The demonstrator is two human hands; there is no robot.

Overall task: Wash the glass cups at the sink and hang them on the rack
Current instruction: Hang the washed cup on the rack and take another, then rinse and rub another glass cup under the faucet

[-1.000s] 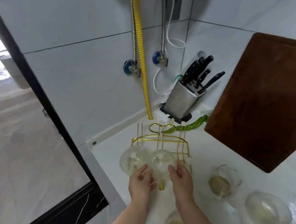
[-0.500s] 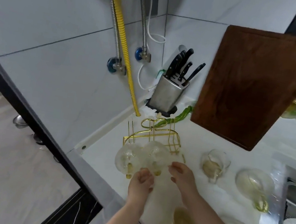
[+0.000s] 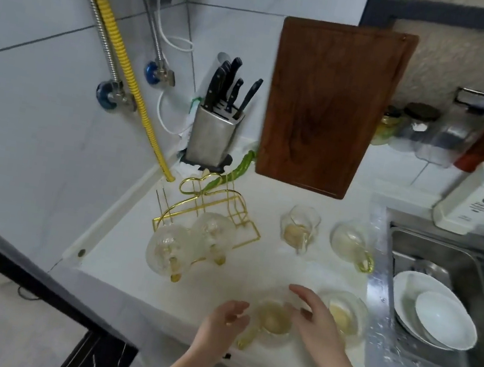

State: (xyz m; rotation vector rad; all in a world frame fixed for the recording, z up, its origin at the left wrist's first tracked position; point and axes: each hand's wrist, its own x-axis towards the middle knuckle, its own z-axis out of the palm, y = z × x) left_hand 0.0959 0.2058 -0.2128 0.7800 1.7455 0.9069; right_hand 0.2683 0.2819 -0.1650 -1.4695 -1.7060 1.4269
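A glass cup (image 3: pixel 272 318) sits on the white desk (image 3: pixel 253 266), right between the two hands. The left hand (image 3: pixel 224 322) is just beside the cup on one side, and the right hand (image 3: pixel 315 323) is just beside it on the other. Both hands have their fingers spread wide and hold nothing. The cup's yellow handle (image 3: pixel 246 339) sticks out toward the left hand, low and near the desk's front edge. The left hand looks closest to that handle, so it may be the one to grab it.

The gold rack (image 3: pixel 215 207) stands farther back from this cup, toward the wall, well apart. Two glass cups (image 3: pixel 191 243) already hang on it. The sink (image 3: pixel 440 276) is off past the right hand.
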